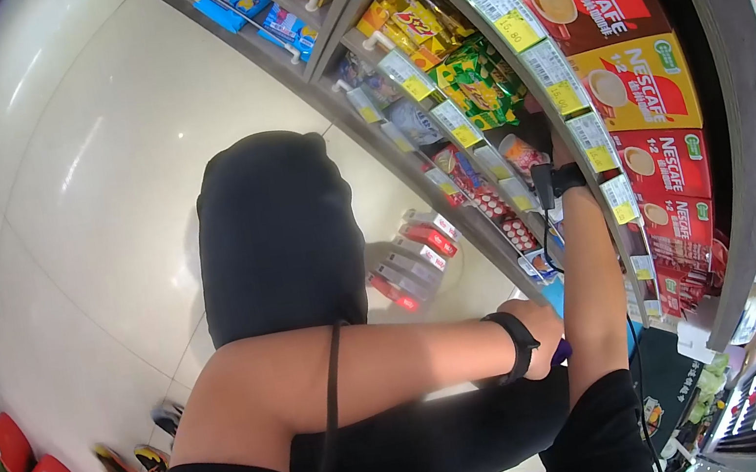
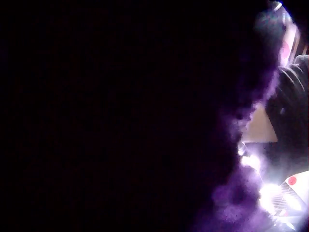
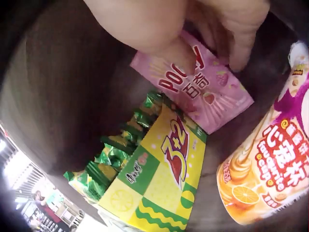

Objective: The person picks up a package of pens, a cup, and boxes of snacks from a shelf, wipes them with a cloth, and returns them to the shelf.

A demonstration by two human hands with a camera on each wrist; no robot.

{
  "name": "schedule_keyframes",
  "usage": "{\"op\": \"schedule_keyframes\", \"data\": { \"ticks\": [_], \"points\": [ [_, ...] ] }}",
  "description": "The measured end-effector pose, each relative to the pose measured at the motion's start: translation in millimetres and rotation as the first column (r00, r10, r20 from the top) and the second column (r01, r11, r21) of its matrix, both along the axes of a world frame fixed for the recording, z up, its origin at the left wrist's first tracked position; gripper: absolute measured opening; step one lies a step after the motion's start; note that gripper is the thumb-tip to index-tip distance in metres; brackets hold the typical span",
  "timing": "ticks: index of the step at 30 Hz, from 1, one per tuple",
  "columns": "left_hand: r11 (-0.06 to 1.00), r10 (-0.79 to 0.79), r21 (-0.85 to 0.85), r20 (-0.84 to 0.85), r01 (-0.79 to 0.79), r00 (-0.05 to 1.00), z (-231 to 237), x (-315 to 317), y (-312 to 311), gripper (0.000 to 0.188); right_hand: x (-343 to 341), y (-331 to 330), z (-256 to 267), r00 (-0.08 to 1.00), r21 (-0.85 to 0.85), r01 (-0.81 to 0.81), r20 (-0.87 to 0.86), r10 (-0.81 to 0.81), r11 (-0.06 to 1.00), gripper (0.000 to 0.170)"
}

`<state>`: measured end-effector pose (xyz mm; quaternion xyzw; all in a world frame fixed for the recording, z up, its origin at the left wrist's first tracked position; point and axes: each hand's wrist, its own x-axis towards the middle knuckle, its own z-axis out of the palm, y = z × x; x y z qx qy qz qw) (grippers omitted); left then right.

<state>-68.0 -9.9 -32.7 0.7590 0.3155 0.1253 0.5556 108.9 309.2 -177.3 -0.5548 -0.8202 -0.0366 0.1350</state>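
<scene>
Now | right fingers (image 3: 240, 55) grip pink Pocky box (image 3: 212, 96) | 3+2 carton (image 3: 157, 186): green packets (image 3: 115, 155)

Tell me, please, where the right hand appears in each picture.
Head: right hand right of centre, above the black wristband, mostly hidden.
Left wrist: not visible.
Right wrist: top, holding the pink box.
Landmark: green snack packs, seemingly the same: upper left of it in head, lower left in right wrist.

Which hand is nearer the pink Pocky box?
Right: the right hand touches the Pocky box; the left hand is away from it, farther back near the right forearm.
</scene>
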Motion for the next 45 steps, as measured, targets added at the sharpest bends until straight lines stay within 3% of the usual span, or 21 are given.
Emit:
{"op": "schedule_keyframes", "data": {
  "ticks": [9, 15, 17, 19, 22, 24, 25, 28, 31, 34, 37, 40, 43, 44, 45],
  "points": [
    [0.997, -0.074, -0.012, -0.003, 0.074, 0.997, -5, 9, -3, 0.031, 7, 0, -3, 0.999, -0.024, -0.037, -0.006, 0.037, 0.999, 0.061],
    [0.999, -0.032, -0.001, -0.019, 0.032, 0.999, -8, 10, -3, 0.026, 13, -4, 0, 0.994, -0.062, -0.109, -0.028, 0.107, 0.992, 0.064],
    [0.999, -0.043, 0.006, -0.027, 0.043, 0.999, -7, 10, 0, 0.025, -6, -34, 31, 0.978, -0.196, -0.176, -0.145, 0.149, 0.965, 0.059],
    [0.999, -0.034, 0.014, -0.022, 0.035, 0.999, -9, 10, 0, 0.025, 7, -49, 22, 0.971, -0.435, -0.229, -0.164, 0.173, 0.871, 0.059],
    [0.999, -0.025, 0.027, -0.002, 0.025, 1.000, -13, 15, -7, 0.024, -14, -85, 52, 0.998, -0.675, -0.064, -0.059, 0.032, 0.735, 0.063],
    [0.999, -0.037, 0.034, -0.009, 0.037, 0.999, -14, 13, -7, 0.023, -20, -93, 59, 0.963, -0.755, 0.027, -0.156, -0.219, 0.655, 0.066],
    [0.999, -0.041, 0.023, -0.015, 0.041, 0.999, -15, 14, -7, 0.024, -15, -92, 47, 0.982, -0.260, -0.181, 0.012, 0.191, 0.948, 0.062],
    [0.998, -0.059, 0.031, -0.033, 0.060, 0.998, -15, 15, -7, 0.024, -19, -91, 37, 0.985, -0.262, -0.115, -0.157, 0.075, 0.958, 0.064],
    [0.998, -0.044, 0.037, -0.030, 0.045, 0.999, -15, 14, -8, 0.024, -40, -96, 35, 0.972, -0.398, -0.063, -0.234, -0.035, 0.915, 0.065],
    [0.999, -0.040, 0.029, -0.032, 0.041, 0.999, -16, 16, -8, 0.024, -61, -106, 42, 0.987, -0.310, -0.085, -0.156, 0.038, 0.947, 0.069],
    [0.999, -0.027, 0.044, -0.032, 0.029, 0.999, -15, 16, -8, 0.024, -73, -116, 46, 0.960, -0.241, -0.141, -0.270, 0.073, 0.960, 0.072],
    [0.997, -0.071, 0.023, -0.073, 0.073, 0.995, -11, 10, -3, 0.027, -64, -126, 52, 0.960, -0.127, -0.165, -0.249, 0.130, 0.978, 0.062],
    [1.000, -0.009, 0.008, -0.014, 0.009, 1.000, -24, 21, -5, 0.029, -42, -167, 81, 0.916, -0.249, -0.173, -0.396, 0.062, 0.953, 0.051],
    [1.000, 0.015, 0.027, 0.018, -0.015, 1.000, -26, 21, -6, 0.029, -33, -181, 94, 0.877, -0.242, -0.294, -0.454, 0.160, 0.925, 0.038],
    [0.998, 0.036, 0.046, 0.050, -0.038, 0.998, -27, 20, -8, 0.030, -20, -198, 96, 0.841, -0.254, -0.307, -0.524, 0.136, 0.917, 0.033]
  ]
}}
